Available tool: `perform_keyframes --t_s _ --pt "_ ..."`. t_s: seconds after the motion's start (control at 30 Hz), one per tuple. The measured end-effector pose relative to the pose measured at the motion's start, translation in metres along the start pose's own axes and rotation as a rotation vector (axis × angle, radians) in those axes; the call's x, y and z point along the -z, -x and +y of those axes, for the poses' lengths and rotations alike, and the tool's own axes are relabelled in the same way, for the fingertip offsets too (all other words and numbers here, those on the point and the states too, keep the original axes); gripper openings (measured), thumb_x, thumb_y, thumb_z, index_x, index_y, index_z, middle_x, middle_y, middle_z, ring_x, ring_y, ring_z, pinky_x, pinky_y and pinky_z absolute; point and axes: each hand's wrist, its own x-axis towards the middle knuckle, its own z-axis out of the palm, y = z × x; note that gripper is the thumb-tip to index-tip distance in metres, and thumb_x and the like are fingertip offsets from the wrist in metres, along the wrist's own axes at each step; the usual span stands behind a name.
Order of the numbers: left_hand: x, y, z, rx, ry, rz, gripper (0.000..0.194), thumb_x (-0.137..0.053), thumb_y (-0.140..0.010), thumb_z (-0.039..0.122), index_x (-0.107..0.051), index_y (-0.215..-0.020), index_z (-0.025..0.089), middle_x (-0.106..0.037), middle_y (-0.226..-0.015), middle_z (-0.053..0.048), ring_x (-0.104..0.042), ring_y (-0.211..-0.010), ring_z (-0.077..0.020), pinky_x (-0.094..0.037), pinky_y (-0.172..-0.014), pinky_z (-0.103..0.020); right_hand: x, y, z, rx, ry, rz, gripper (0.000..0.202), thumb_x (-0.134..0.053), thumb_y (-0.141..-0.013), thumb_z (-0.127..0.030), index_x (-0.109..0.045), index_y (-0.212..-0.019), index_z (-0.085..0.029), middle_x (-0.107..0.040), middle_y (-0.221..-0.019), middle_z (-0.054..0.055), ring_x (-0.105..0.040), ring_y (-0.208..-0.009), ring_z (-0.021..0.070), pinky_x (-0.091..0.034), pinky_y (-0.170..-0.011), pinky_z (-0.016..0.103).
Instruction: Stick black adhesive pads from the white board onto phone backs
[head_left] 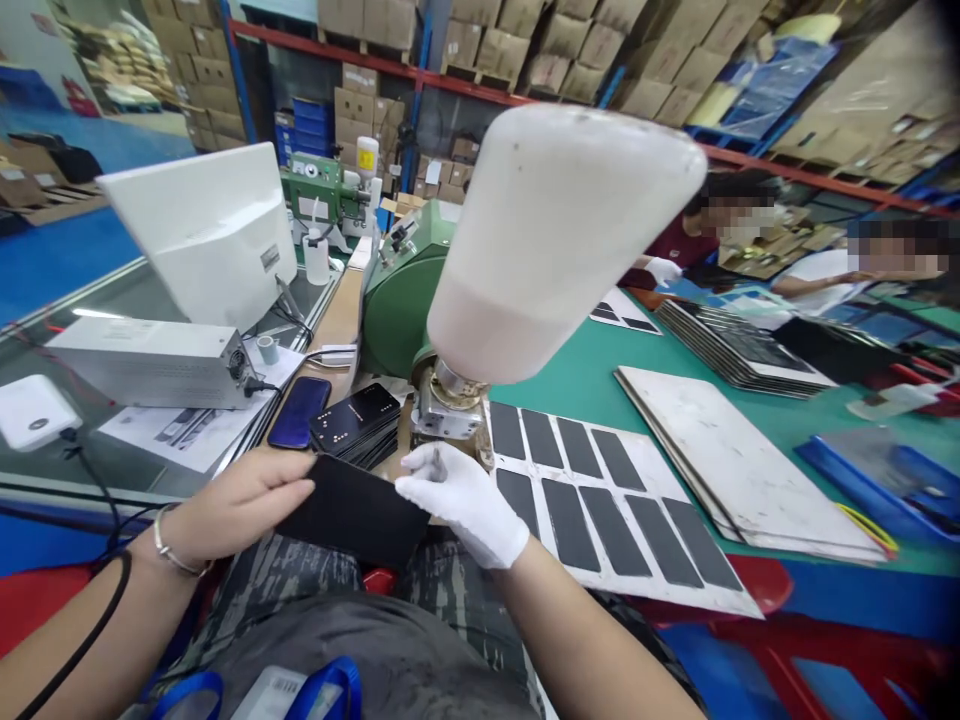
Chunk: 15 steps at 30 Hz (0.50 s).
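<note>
A flat black rectangular panel [360,512] is held level over my lap. My left hand [244,500], bare, pinches its left end between thumb and fingers. At the panel's right end, my right hand [461,500] grips the edge in a white glove with darkened fingertips. Just behind the panel lies a stack of black panels [358,418] with small light dots on the top one. A green machine [401,290] stands ahead, its metal head [450,410] close above my right hand. Mounted on that head is a large white bottle [555,240], tilted and partly filled.
Right of the machine, a white board [600,585] carries rows of dark panels, with stacked pale boards [739,460] beyond. A blue phone [300,412], grey box [154,362] and white monitor [206,235] are at left. Two people sit across the green table [577,375].
</note>
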Motion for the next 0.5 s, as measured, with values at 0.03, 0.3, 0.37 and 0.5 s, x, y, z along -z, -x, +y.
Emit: perform_keyframes --t_s 0.03,0.3,0.37,0.5 --pt "-0.008 -0.008 0.005 -0.028 -0.134 -0.151 0.013 -0.063 -0.070 0.014 -0.066 -0.058 0.016 -0.059 -0.053 0.000 -0.050 -0.052 -0.0130 -0.036 -0.053 -0.022 0.005 0.003 0.004 -0.015 0.074 -0.016 0.041 -0.076 -0.062 -0.041 -0.059 -0.088 -0.014 -0.062 -0.069 0.001 -0.055 -0.061 0.0118 -0.044 -0.056 0.023" --pt "-0.082 -0.069 -0.027 0.179 0.154 -0.340 0.025 -0.055 -0.078 0.030 -0.068 -0.082 0.010 -0.055 -0.048 0.001 -0.039 -0.040 -0.0080 -0.025 -0.041 -0.020 0.038 0.037 0.030 -0.064 -0.223 -0.044 0.029 -0.073 -0.068 -0.032 -0.063 -0.088 -0.014 -0.066 -0.080 0.003 -0.061 -0.072 0.0158 -0.048 -0.067 0.028" --pt "-0.094 -0.072 -0.041 0.195 0.281 -0.288 0.031 -0.051 -0.080 0.036 -0.064 -0.087 0.009 -0.047 -0.041 0.004 -0.030 -0.035 -0.0064 -0.017 -0.037 -0.021 0.044 0.042 0.030 -0.049 -0.455 0.000 0.035 -0.072 -0.070 -0.029 -0.063 -0.101 -0.016 -0.068 -0.090 0.006 -0.064 -0.080 0.0190 -0.050 -0.074 0.033" --pt "-0.102 -0.064 -0.045 0.140 0.383 -0.279 0.038 -0.046 -0.081 0.044 -0.056 -0.098 0.011 -0.045 -0.042 0.006 -0.027 -0.035 -0.0057 -0.017 -0.039 -0.020 0.043 0.042 0.020 -0.036 -0.616 0.046 0.032 -0.070 -0.070 -0.023 -0.064 -0.101 -0.016 -0.070 -0.090 0.008 -0.065 -0.074 0.0191 -0.051 -0.071 0.033"
